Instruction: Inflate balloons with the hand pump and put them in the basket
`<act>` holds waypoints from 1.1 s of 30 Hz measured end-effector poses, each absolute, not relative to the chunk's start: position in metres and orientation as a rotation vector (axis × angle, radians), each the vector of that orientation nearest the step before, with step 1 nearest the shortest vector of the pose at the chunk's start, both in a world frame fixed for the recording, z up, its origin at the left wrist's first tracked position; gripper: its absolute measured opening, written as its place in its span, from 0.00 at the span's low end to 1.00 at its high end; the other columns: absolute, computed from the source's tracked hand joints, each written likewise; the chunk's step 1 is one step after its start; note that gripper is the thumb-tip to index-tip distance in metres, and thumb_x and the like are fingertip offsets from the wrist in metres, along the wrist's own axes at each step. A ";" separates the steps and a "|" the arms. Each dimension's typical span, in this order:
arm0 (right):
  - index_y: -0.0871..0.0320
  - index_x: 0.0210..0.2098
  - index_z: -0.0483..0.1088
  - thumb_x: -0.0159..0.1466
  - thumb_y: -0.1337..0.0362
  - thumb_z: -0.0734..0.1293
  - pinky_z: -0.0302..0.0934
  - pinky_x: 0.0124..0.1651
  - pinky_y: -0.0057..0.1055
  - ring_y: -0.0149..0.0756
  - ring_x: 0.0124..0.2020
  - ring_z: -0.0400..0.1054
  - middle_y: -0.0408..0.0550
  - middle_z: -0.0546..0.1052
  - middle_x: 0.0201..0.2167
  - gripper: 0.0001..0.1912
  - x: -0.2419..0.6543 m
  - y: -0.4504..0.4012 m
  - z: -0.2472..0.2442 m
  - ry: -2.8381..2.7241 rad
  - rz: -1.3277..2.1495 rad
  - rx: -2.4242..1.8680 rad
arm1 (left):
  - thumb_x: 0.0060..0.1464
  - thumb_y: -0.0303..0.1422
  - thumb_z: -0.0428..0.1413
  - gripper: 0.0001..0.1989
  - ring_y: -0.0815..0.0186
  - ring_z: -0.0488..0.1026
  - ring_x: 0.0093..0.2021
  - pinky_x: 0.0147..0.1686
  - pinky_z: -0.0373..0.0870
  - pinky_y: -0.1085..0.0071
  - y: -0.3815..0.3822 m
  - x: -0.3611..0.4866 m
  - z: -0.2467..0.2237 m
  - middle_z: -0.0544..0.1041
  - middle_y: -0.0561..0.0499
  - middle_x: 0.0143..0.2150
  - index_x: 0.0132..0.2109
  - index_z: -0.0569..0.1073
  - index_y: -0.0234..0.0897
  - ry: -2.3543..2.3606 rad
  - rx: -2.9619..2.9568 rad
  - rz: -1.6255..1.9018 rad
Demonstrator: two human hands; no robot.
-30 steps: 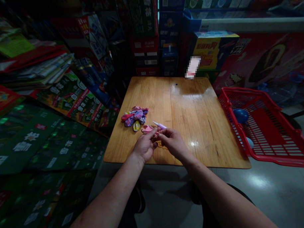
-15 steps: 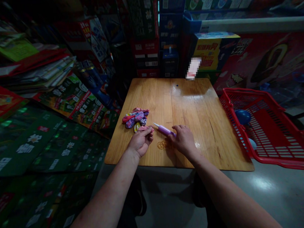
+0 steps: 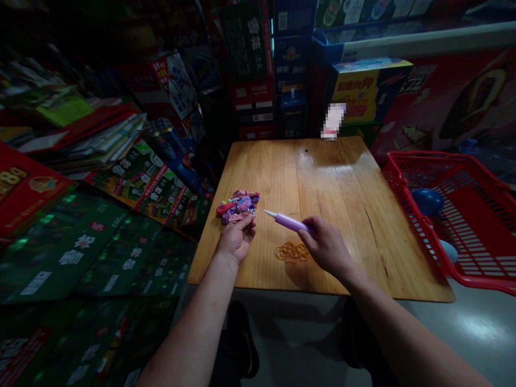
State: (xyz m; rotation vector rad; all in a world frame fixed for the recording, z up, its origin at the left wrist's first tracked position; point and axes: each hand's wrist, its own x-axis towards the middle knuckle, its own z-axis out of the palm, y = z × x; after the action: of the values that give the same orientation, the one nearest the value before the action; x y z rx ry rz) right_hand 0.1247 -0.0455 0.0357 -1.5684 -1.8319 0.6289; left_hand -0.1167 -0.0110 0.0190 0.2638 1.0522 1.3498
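My right hand (image 3: 325,242) is closed around a purple balloon pump (image 3: 290,221), whose white nozzle points left toward my other hand. Between thumb and fingers, my left hand (image 3: 237,239) pinches a pink uninflated balloon (image 3: 247,217). Just beyond it lies a pile of colourful uninflated balloons (image 3: 237,205), at the left side of the wooden table. The nozzle and the pink balloon are apart. A heap of yellow-brown rubber bands (image 3: 291,251) rests on the table below the pump, close to my right hand.
A red plastic basket (image 3: 454,158) stands right of the table (image 3: 338,190), holding a blue balloon (image 3: 427,201) and a pale blue one (image 3: 448,251). Green cartons (image 3: 86,250) line the left side. Boxes (image 3: 254,97) are stacked behind the table.
My right hand has gripped the pump and raised it off the table, uncovering more of the rubber bands. My left hand keeps its pinch on the pink balloon. The view has shifted slightly.
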 end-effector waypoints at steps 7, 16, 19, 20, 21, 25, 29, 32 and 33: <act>0.57 0.44 0.72 0.65 0.61 0.67 0.61 0.36 0.33 0.38 0.33 0.70 0.50 0.77 0.35 0.10 0.133 -0.057 0.037 -1.852 0.646 -1.490 | 0.49 0.20 0.65 0.08 0.74 0.75 0.28 0.26 0.70 0.80 -0.011 -0.109 0.018 0.78 0.52 0.31 0.36 0.77 0.32 1.027 0.274 1.343; 0.57 0.43 0.72 0.65 0.62 0.67 0.60 0.35 0.33 0.37 0.32 0.70 0.49 0.77 0.34 0.08 0.135 -0.061 0.040 -1.855 0.659 -1.480 | 0.48 0.22 0.66 0.10 0.74 0.75 0.29 0.27 0.69 0.81 -0.016 -0.091 0.023 0.77 0.53 0.31 0.39 0.78 0.32 1.007 0.320 1.315; 0.57 0.42 0.72 0.65 0.62 0.67 0.60 0.34 0.33 0.37 0.32 0.70 0.49 0.77 0.34 0.08 0.136 -0.062 0.040 -1.855 0.669 -1.482 | 0.47 0.22 0.67 0.11 0.75 0.75 0.29 0.28 0.70 0.81 -0.019 -0.085 0.022 0.76 0.53 0.32 0.39 0.77 0.32 1.002 0.355 1.303; 0.57 0.42 0.72 0.65 0.62 0.67 0.60 0.35 0.33 0.37 0.32 0.70 0.49 0.77 0.34 0.08 0.136 -0.063 0.040 -1.853 0.672 -1.479 | 0.46 0.23 0.68 0.11 0.75 0.75 0.29 0.28 0.70 0.81 -0.020 -0.084 0.022 0.76 0.54 0.32 0.39 0.77 0.33 0.998 0.368 1.298; 0.57 0.43 0.72 0.65 0.62 0.67 0.60 0.35 0.33 0.37 0.32 0.69 0.49 0.77 0.34 0.08 0.136 -0.063 0.040 -1.851 0.673 -1.475 | 0.46 0.23 0.69 0.12 0.74 0.75 0.30 0.28 0.70 0.81 -0.021 -0.082 0.022 0.76 0.54 0.32 0.38 0.77 0.33 0.995 0.378 1.291; 0.57 0.43 0.72 0.65 0.62 0.67 0.62 0.36 0.33 0.38 0.33 0.70 0.49 0.77 0.35 0.08 0.136 -0.063 0.039 -1.848 0.668 -1.451 | 0.44 0.24 0.70 0.14 0.74 0.75 0.30 0.28 0.69 0.80 -0.024 -0.077 0.023 0.76 0.55 0.34 0.37 0.76 0.34 0.978 0.387 1.260; 0.57 0.44 0.72 0.63 0.65 0.68 0.63 0.38 0.34 0.38 0.35 0.71 0.49 0.77 0.36 0.09 0.135 -0.064 0.037 -1.831 0.659 -1.411 | 0.42 0.24 0.71 0.14 0.75 0.75 0.30 0.29 0.69 0.80 -0.027 -0.074 0.027 0.77 0.55 0.36 0.35 0.74 0.35 0.964 0.387 1.267; 0.57 0.44 0.72 0.61 0.67 0.69 0.64 0.40 0.35 0.39 0.38 0.71 0.50 0.77 0.38 0.11 0.134 -0.064 0.038 -1.820 0.637 -1.385 | 0.42 0.25 0.71 0.14 0.75 0.74 0.30 0.29 0.68 0.80 -0.026 -0.075 0.027 0.77 0.55 0.35 0.34 0.74 0.35 0.961 0.403 1.277; 0.58 0.44 0.72 0.61 0.68 0.69 0.64 0.41 0.35 0.39 0.38 0.71 0.50 0.77 0.38 0.11 0.133 -0.064 0.039 -1.817 0.636 -1.383 | 0.43 0.25 0.71 0.14 0.75 0.74 0.30 0.29 0.68 0.80 -0.026 -0.076 0.027 0.77 0.55 0.35 0.34 0.74 0.35 0.959 0.409 1.280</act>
State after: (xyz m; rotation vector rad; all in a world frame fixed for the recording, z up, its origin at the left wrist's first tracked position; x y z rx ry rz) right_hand 0.1326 -0.0638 0.0393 -1.3830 -1.8166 0.6355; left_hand -0.0755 -0.0261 0.0272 0.4086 0.9589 1.2797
